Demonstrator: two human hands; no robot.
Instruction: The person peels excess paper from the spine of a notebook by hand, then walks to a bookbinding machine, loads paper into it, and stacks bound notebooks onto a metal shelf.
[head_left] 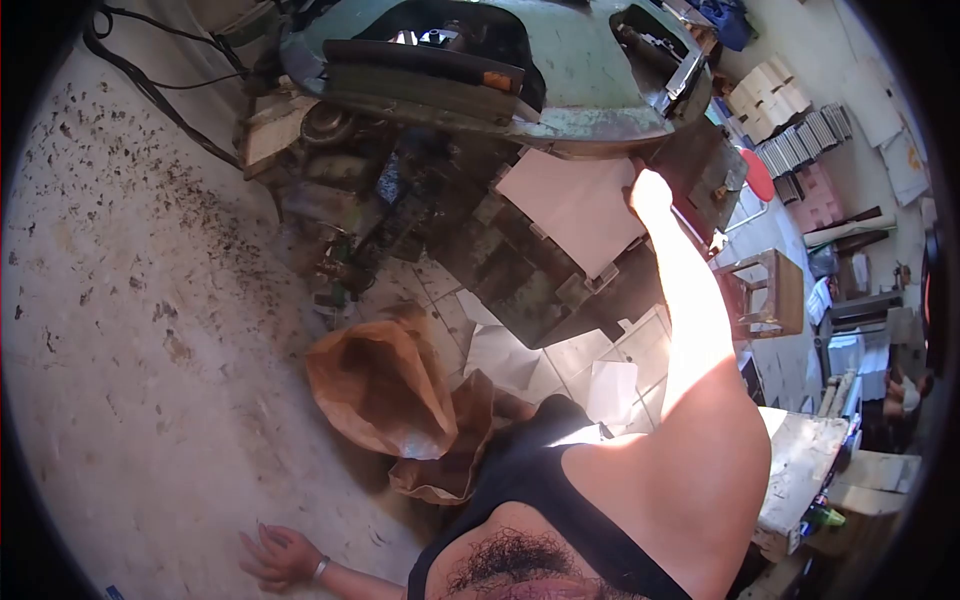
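A white sheet of paper point(575, 208) lies at a slant on the dark, stained bed point(510, 265) of a green machine point(590, 85). At the sheet's upper right corner, my right hand point(650, 195) is closed on its edge, with the fingertips partly hidden. Far off at the lower left, my left hand point(280, 558) has its fingers spread in front of the pale wall and holds nothing. A band circles that wrist.
Large open brown paper bags point(380, 390) stand between the wall point(150, 350) and my body. Loose white sheets point(612, 390) lie on the tiled floor. A wooden stool point(775, 295) and a red-topped stool point(757, 175) are to the right, near stacked blocks point(768, 98). Black cables point(150, 85) hang upper left.
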